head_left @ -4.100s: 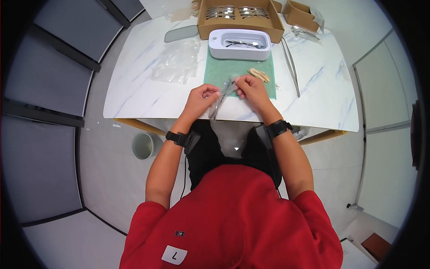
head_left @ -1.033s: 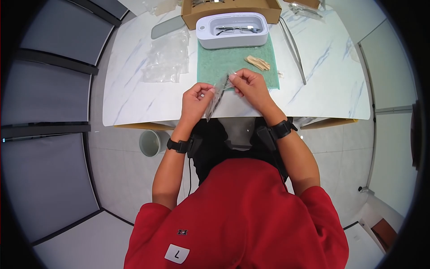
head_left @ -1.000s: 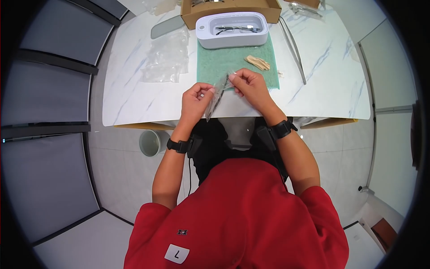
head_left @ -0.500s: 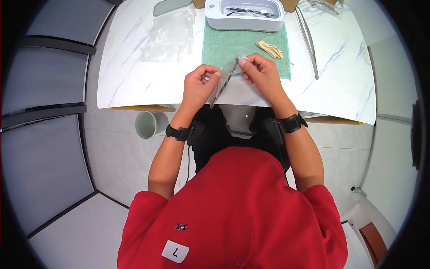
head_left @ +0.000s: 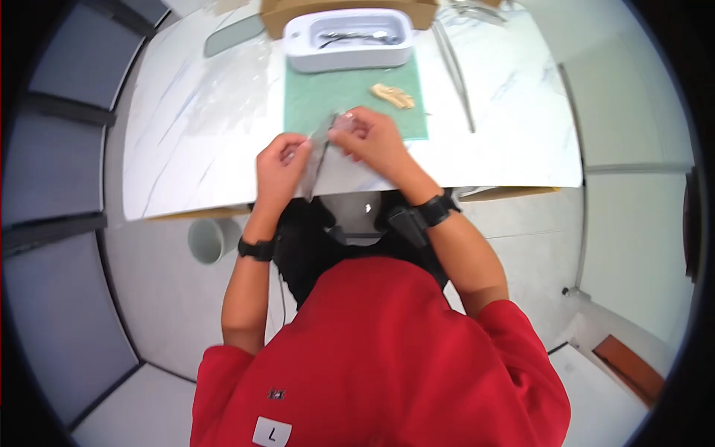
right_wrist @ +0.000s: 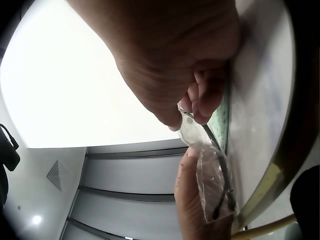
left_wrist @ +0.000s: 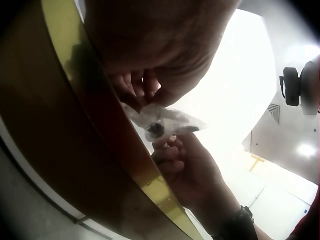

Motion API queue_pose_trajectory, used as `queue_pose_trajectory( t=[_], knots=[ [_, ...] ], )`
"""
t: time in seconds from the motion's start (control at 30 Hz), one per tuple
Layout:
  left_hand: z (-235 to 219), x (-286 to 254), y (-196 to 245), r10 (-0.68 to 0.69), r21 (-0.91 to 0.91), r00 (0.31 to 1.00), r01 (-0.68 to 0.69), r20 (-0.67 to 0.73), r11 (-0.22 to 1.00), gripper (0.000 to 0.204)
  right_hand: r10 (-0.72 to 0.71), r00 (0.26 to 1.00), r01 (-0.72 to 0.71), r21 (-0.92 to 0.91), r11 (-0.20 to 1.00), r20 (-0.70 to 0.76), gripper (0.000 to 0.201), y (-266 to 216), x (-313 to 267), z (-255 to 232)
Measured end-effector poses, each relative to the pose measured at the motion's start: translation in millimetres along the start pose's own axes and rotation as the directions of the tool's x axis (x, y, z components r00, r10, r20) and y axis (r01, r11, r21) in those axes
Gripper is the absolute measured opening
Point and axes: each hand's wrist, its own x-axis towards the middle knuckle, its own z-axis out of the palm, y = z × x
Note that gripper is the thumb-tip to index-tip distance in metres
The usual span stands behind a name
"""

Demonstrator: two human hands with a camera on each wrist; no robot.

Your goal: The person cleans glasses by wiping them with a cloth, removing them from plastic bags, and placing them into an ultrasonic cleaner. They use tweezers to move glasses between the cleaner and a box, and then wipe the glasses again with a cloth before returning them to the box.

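A pair of eyeglasses [right_wrist: 223, 167] sits temples-first inside a clear plastic bag [right_wrist: 206, 187], a lens showing near the bag's upper end. My right hand [head_left: 378, 147] pinches the eyeglasses at the lens end. Lower down, the left hand [head_left: 280, 170] pinches the side of the bag between thumb and fingers. Both hands are over the table's near edge, the bag slanting between them. In the left wrist view the bag [left_wrist: 172, 121] hangs between the two hands, dark temple tips showing through it.
Beyond the hands a white cleaning basin [head_left: 298, 56] holds another pair of glasses [head_left: 359, 36] on a green towel [head_left: 320, 100]. Beige finger cots [head_left: 392, 96], long tweezers [head_left: 456, 78], flat clear bags [head_left: 231, 89], a grey lid [head_left: 232, 36] and a cardboard box [head_left: 424, 13] surround it.
The head view has tilted and shifted, moving the whole scene in it. Both hands keep their grips on the bag and eyeglasses near the table edge, with only slight movement.
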Motion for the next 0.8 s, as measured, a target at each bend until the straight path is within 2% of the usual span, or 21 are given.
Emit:
queue_pose_trajectory(
  t=[0.03,0.07,0.17,0.2,0.27,0.47,0.6,0.7,0.8],
  knots=[
    [-3,0,-10,0.012,0.025,1.000,-0.012,-0.006,1.000,0.011,-0.025,0.999,0.026,0.017,1.000,-0.028,0.022,9,2,3],
    [-5,5,-21,0.042,0.030,0.999,-0.042,0.000,0.999,0.011,-0.033,0.999,0.031,-0.057,0.998,-0.042,0.023,9,3,1],
    [-7,1,-14,0.007,-0.011,0.999,-0.007,0.034,1.000,0.011,-0.083,0.996,0.083,0.028,0.996,-0.020,0.026,7,0,1],
    [-7,1,-12,0.002,-0.009,0.999,-0.001,0.048,1.000,0.011,-0.026,1.000,0.025,0.126,0.992,0.008,0.025,7,0,1],
    [-3,1,-12,0.008,-0.041,0.997,-0.005,0.070,0.999,0.011,-0.001,1.000,-0.002,0.149,0.989,0.015,0.022,7,0,0],
    [-5,2,-16,0.042,-0.108,0.992,-0.030,0.115,0.994,0.014,-0.016,1.000,0.016,0.156,0.988,-0.004,0.020,5,0,2],
    [-4,-1,-15,0.056,-0.174,0.993,-0.037,0.107,0.984,0.015,0.022,1.000,-0.021,0.064,0.998,-0.020,0.021,-6,1,0],
    [-4,-1,-11,0.036,-0.156,0.994,-0.020,0.102,0.988,0.013,0.024,0.999,-0.022,0.065,0.998,-0.028,0.020,-6,2,1],
    [-6,1,-11,0.080,-0.132,0.990,-0.065,0.112,0.989,0.012,0.029,0.999,-0.024,0.103,0.994,-0.043,0.016,-3,6,3]
  ],
)
